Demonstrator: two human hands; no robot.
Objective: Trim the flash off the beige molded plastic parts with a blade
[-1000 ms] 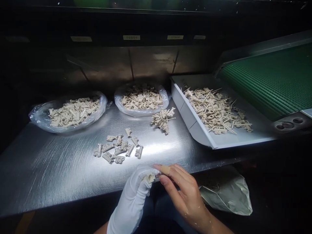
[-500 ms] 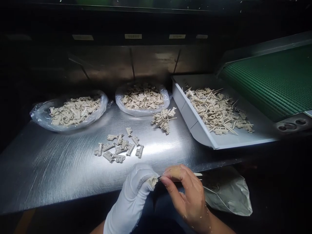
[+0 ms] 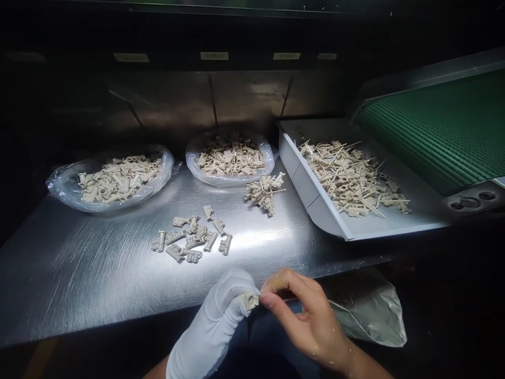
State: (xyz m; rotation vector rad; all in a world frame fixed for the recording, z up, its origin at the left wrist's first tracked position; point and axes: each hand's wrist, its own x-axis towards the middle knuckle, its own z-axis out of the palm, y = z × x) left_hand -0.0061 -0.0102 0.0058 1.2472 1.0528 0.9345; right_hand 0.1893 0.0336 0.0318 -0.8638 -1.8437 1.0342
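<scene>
My left hand (image 3: 213, 321) wears a white cloth glove and grips a small beige moulded plastic part (image 3: 250, 301) at its fingertips. My right hand (image 3: 307, 316) is bare, with a tan wrap on one finger. Its thumb and forefinger are pinched together right beside the part, and I see nothing between them. Several loose beige parts (image 3: 191, 237) lie on the steel table (image 3: 79, 263) beyond my hands. A tangled cluster of parts on thin runners (image 3: 264, 192) lies further back.
Two clear plastic bags (image 3: 168, 168) (image 3: 229, 180) hold piles of beige parts at the table's back. A grey tray (image 3: 315, 205) heaped with runner-joined parts stands right, beside a green conveyor belt (image 3: 434, 126). A crumpled bag (image 3: 366, 310) sits below the table edge.
My right hand has moved slightly right and its fingers have closed into a tighter pinch. The thin pale stick seen in those fingers half a second ago no longer shows.
</scene>
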